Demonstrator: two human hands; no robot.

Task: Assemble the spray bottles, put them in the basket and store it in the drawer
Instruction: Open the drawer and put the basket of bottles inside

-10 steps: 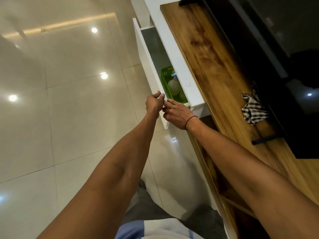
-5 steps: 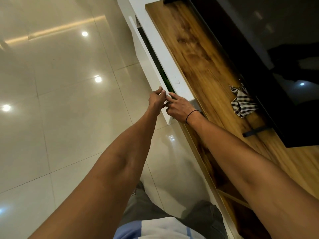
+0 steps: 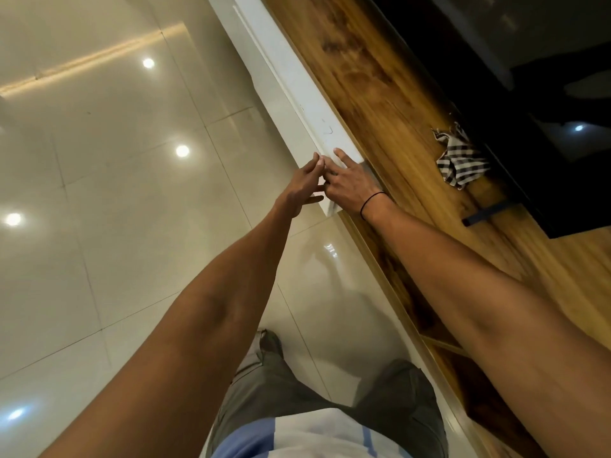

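Both hands met at the near end of the white drawer (image 3: 287, 84), just above the middle of the frame. The drawer front sat flush with the cabinet, running as a long white band from the upper middle down toward the centre, with no gap along it. The left hand (image 3: 302, 186) lay flat against the front panel, fingers straight and spread, gripping nothing. The right hand (image 3: 350, 183), a dark band at its wrist, rested loosely open over the top corner of the drawer, its fingers pressing down on the white edge, empty as well. The two hands touched at the fingertips. Basket and spray bottles could not be seen at all. Right of centre, a checked cloth (image 3: 459, 160) lay crumpled on the wooden top (image 3: 380, 87), beside a black screen (image 3: 529, 77). Glossy floor tiles (image 3: 115, 193) filled the left half.
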